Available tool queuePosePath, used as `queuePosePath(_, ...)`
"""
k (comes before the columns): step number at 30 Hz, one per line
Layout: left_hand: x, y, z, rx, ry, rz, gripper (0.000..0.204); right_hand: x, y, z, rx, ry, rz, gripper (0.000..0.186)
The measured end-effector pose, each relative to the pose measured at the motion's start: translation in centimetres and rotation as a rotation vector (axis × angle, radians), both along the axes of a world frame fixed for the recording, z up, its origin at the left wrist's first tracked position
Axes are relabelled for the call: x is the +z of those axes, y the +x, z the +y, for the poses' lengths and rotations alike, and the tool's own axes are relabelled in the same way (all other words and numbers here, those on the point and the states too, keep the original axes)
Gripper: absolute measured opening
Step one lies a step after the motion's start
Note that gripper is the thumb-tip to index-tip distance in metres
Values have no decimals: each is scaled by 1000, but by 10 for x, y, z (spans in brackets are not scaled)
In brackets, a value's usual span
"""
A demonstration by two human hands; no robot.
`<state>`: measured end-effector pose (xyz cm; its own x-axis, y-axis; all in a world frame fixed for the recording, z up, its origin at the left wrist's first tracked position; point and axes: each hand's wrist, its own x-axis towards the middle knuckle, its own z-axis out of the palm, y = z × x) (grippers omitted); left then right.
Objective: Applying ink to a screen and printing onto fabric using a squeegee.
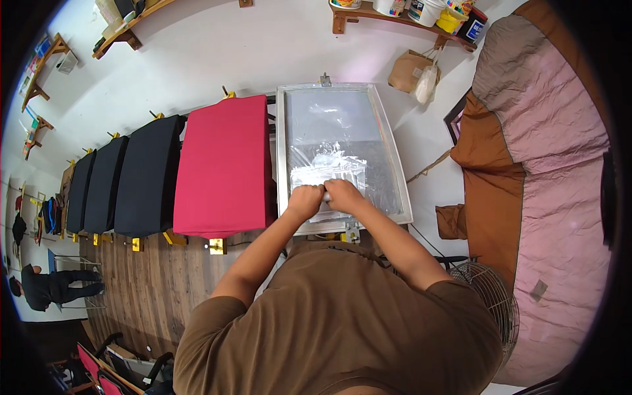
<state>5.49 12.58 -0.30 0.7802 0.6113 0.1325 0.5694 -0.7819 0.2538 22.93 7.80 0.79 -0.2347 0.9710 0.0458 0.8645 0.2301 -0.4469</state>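
Straight in front of me lies a screen-printing frame (282,151) with a pale grey mesh and a metal rim. White ink (329,172) is smeared across the mesh's nearer half, thickest just beyond my hands. My left hand (305,201) and my right hand (343,195) sit side by side over the near part of the screen, both closed around a squeegee (326,197). Only a small pale piece of it shows between them; my fists cover the rest. Left of the frame, a red shirt (222,164) is stretched flat over a printing board.
Several black shirts (148,174) on boards run off to the left. A wire fan (487,296) stands close by my right elbow, before a hanging brown and pink cloth (553,164). Paint tubs (426,12) line a wall shelf. A person (56,286) is at the far left.
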Motion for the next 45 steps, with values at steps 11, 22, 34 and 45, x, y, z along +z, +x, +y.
queuePosePath(11,42,-10,-8,-76,-251,210,17,31,2,-10,156,-322,48,27)
queuePosePath(22,35,20,76,-2,-84,117,15,24,25,75,50,-115,-9,23)
queuePosePath(34,26,7,49,-61,-96,126,11,16,11,48,11,-261,-35,24)
queuePosePath(45,23,-16,-11,-79,-193,124,19,20,-6,-11,66,-358,-27,30)
